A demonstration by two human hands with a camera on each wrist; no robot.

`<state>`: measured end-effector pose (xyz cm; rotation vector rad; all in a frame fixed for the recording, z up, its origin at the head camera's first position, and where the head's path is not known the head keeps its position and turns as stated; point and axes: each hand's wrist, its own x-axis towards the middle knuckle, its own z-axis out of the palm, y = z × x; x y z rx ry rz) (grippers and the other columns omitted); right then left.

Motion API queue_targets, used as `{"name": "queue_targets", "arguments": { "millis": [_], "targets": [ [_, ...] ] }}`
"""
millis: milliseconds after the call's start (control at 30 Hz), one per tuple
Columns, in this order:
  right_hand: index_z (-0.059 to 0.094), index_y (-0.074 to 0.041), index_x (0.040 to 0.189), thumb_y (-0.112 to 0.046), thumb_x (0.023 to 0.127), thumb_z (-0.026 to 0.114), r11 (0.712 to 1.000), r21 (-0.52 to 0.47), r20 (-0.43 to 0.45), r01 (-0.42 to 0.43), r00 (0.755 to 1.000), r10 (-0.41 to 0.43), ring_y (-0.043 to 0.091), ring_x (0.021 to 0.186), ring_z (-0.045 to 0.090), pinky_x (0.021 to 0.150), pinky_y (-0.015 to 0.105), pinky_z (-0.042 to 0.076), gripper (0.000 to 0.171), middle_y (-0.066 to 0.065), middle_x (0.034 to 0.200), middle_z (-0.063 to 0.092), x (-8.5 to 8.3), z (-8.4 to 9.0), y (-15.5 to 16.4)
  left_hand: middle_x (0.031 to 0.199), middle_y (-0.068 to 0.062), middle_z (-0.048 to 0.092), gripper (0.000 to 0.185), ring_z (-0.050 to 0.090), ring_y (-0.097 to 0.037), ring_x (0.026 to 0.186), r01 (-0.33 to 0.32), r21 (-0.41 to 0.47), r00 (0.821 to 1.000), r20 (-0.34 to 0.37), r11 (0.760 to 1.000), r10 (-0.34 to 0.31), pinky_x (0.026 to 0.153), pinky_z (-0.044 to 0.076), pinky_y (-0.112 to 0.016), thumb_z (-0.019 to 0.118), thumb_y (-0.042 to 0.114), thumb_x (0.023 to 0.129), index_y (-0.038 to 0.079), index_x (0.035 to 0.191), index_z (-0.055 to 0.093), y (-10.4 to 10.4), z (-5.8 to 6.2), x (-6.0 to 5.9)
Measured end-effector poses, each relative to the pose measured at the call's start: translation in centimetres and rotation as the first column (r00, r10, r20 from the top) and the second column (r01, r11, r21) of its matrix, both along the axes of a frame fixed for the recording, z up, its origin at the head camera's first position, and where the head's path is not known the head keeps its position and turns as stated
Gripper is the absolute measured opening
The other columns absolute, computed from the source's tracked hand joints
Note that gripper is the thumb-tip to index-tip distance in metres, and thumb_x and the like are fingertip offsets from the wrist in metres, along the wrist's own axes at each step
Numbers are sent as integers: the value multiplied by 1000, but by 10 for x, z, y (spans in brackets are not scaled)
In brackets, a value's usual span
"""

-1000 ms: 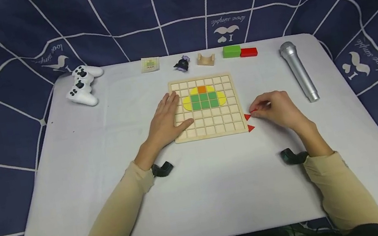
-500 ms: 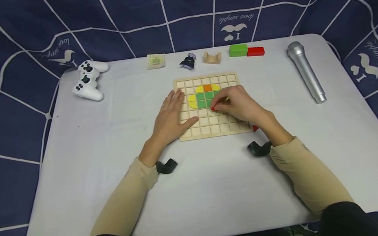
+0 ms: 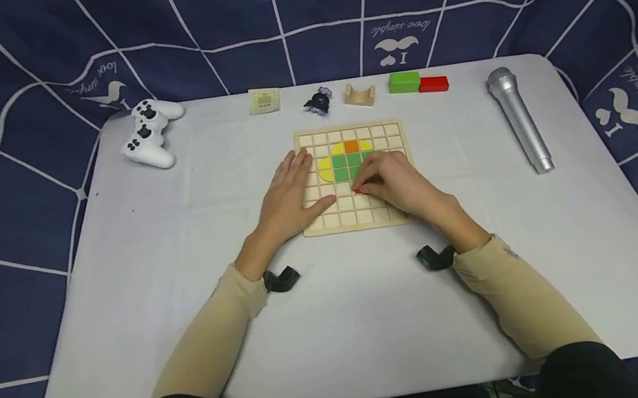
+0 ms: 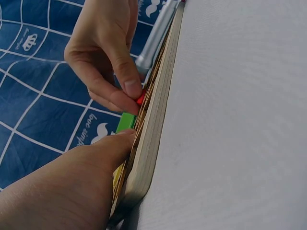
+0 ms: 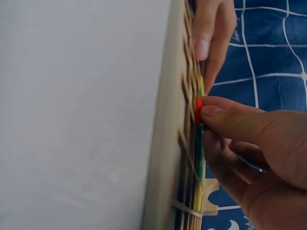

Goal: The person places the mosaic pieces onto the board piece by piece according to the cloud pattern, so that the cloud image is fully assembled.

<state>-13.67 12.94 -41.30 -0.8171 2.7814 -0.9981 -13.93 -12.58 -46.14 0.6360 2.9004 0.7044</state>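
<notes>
A square wooden grid board lies mid-table, with green tiles, yellow rounded tiles and an orange tile set in its upper part. My left hand rests on the board's left side, fingers extended and thumb spread over the lower cells. Over the middle of the board, my right hand pinches a small red tile between thumb and index finger, just below the green tiles. In the right wrist view the red tile is right at the grid's surface. The board's right side is partly hidden by my right hand.
Along the far edge are a white game controller, a small pattern card, a dark figurine, a wooden arch block, and green and red blocks. A silver microphone lies at right.
My right hand has carried the red tile from beside the board's right edge leftward onto the grid, then slightly nearer to me. My left hand has stayed on the board.
</notes>
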Motion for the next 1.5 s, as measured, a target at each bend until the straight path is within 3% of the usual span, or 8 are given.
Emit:
{"name": "queue_targets", "arguments": {
  "millis": [233, 400, 767, 1033, 1167, 1300, 1500],
  "targets": [
    [82, -5, 112, -4, 92, 81, 999, 51, -70, 14, 997, -10, 21, 97, 70, 86, 36, 60, 20, 8, 106, 78, 5, -4, -1, 179, -6, 10, 101, 0, -24, 166, 0, 3, 1000, -10, 1000, 0, 136, 3, -36, 59, 65, 100, 6, 169, 15, 0, 1, 0],
    [84, -6, 108, -5, 94, 79, 995, 99, -111, -23, 993, 34, 26, 108, 71, 97, 40, 60, 15, 9, 111, 76, 8, -2, 2, 178, -6, 10, 101, 0, -24, 166, 1, 8, 1000, -10, 1000, -1, 136, 4, -36, 58, 65, 100, 6, 169, 15, 0, 1, 0],
    [83, -6, 110, 0, 94, 77, 997, 57, -125, -57, 990, 64, 27, 110, 70, 98, 47, 59, 19, 9, 114, 75, 13, 7, 18, 179, -6, 11, 101, 1, -25, 166, -6, 8, 1000, -17, 1000, 6, 136, 6, -39, 59, 66, 99, 7, 169, 16, -1, 2, 0],
    [82, -4, 114, -2, 96, 75, 985, 122, -126, -122, 983, 137, 29, 114, 69, 103, 48, 56, 19, 9, 115, 77, 16, 2, 15, 179, -5, 12, 101, 1, -25, 166, -9, 26, 1000, -15, 1000, 9, 136, 8, -41, 60, 66, 99, 7, 169, 18, -1, -1, 0],
    [83, -4, 111, -3, 95, 78, 989, 124, -135, -77, 986, 94, 29, 114, 68, 102, 47, 57, 17, 9, 114, 76, 18, 4, 16, 179, -5, 12, 101, 1, -25, 166, -9, 22, 1000, -18, 1000, 9, 136, 7, -40, 61, 65, 99, 7, 169, 18, 0, -1, 0],
    [78, -3, 121, -6, 98, 75, 989, 145, -162, -11, 986, 35, 29, 117, 62, 102, 46, 56, 24, 11, 123, 72, 12, 5, 14, 179, -4, 11, 101, 1, -24, 166, -9, 18, 1000, -14, 1000, 9, 136, 8, -41, 61, 65, 98, 7, 169, 17, 2, -1, -1],
    [77, -1, 126, -6, 100, 70, 979, 202, -184, -5, 982, 43, 31, 117, 57, 99, 44, 54, 27, 16, 126, 68, 8, 0, 16, 179, -4, 11, 102, 0, -24, 166, -4, 11, 1000, -17, 1000, 4, 136, 9, -42, 60, 66, 99, 8, 170, 16, 1, -1, -2]
  ]
}}
